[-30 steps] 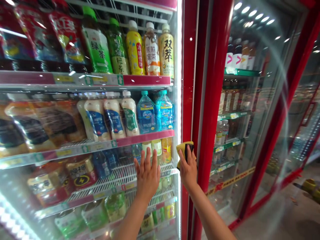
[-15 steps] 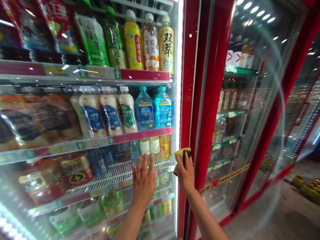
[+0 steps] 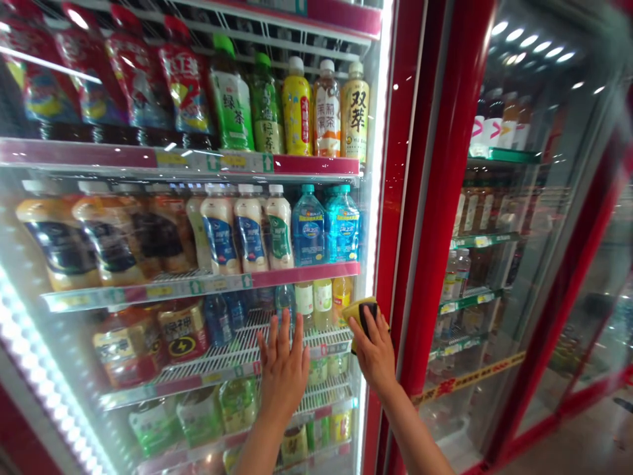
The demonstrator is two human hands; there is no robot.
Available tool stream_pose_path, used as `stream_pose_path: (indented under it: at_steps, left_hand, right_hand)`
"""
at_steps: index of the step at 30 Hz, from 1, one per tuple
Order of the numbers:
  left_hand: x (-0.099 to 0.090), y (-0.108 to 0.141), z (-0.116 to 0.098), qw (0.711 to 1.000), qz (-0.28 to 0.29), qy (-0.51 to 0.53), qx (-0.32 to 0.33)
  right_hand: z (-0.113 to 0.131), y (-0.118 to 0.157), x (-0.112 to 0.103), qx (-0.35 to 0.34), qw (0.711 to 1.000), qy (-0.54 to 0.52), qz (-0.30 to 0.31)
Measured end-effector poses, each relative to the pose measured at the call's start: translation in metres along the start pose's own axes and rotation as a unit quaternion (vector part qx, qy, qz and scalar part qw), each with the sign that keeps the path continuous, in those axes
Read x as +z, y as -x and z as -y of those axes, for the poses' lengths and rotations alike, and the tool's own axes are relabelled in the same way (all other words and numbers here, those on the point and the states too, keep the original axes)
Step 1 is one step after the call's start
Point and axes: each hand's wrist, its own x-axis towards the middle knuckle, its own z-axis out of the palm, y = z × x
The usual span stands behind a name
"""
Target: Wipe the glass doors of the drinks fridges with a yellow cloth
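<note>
My right hand [image 3: 374, 351] grips a yellow-and-black cloth [image 3: 352, 311], which looks folded, with the fingers over its dark part. The cloth is up near the right edge of the lit drinks cooler [image 3: 316, 272], close to the red frame [image 3: 393, 198]. To the left, my left hand [image 3: 283, 373] is raised flat with its fingers spread, holding nothing. It appears to rest on the cooler's clear glass front, though the contact is hard to make out. Behind the fingers are wire shelves with small bottles [image 3: 323, 303].
Shelves hold red-capped bottles [image 3: 182, 86], green tea bottles [image 3: 231, 99], cream bottles [image 3: 220, 227] and blue bottles [image 3: 309, 224]. A thick red post [image 3: 448, 198] stands right of the cooler. Beyond it is another glass-fronted cooler with a yellow strip [image 3: 469, 377].
The view has shifted, so the shelves sit farther right and more of the left side shows. My right hand and the cloth have tilted leftward. The left hand stays flat and spread.
</note>
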Motion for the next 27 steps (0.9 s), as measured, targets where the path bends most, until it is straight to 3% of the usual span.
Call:
stream_pose_path:
  at_steps: [4,7,10,12,14,17,20,22,24,27]
  left_hand:
    - [-0.003,0.002,0.012,1.000,0.003,-0.015,-0.002]
    - [-0.004,0.000,0.013,1.000,0.011,-0.017,-0.010]
    - [-0.007,0.001,0.015,1.000,0.015,-0.019,-0.006]
    - [-0.009,0.003,0.020,1.000,0.015,-0.022,-0.003]
    - [-0.013,0.006,0.027,1.000,0.008,-0.029,-0.008]
    - [-0.018,0.008,0.037,0.999,-0.005,-0.034,-0.029]
    - [-0.021,0.008,0.044,0.999,-0.008,-0.031,-0.039]
    - [-0.023,0.007,0.048,0.999,-0.008,-0.028,-0.035]
    - [-0.025,0.007,0.054,0.999,-0.007,-0.024,-0.028]
    - [-0.029,0.011,0.066,1.000,-0.005,-0.012,-0.026]
  right_hand:
    - [0.002,-0.040,0.002,0.068,0.996,-0.010,-0.050]
    - [0.027,-0.058,0.007,0.044,0.997,-0.021,-0.056]
    - [0.041,-0.037,0.008,-0.024,0.999,-0.026,-0.014]
    - [0.037,-0.017,0.006,-0.051,0.998,-0.027,0.006]
    - [0.027,-0.009,0.004,-0.033,0.999,-0.024,-0.001]
    - [0.024,-0.029,0.004,0.032,0.999,-0.027,-0.033]
    - [0.049,-0.060,0.011,0.054,0.997,-0.039,-0.049]
    - [0.072,-0.064,0.016,0.033,0.998,-0.042,-0.044]
    - [0.088,-0.052,0.020,-0.009,0.999,-0.043,-0.023]
    - [0.092,-0.024,0.021,-0.056,0.998,-0.043,0.002]
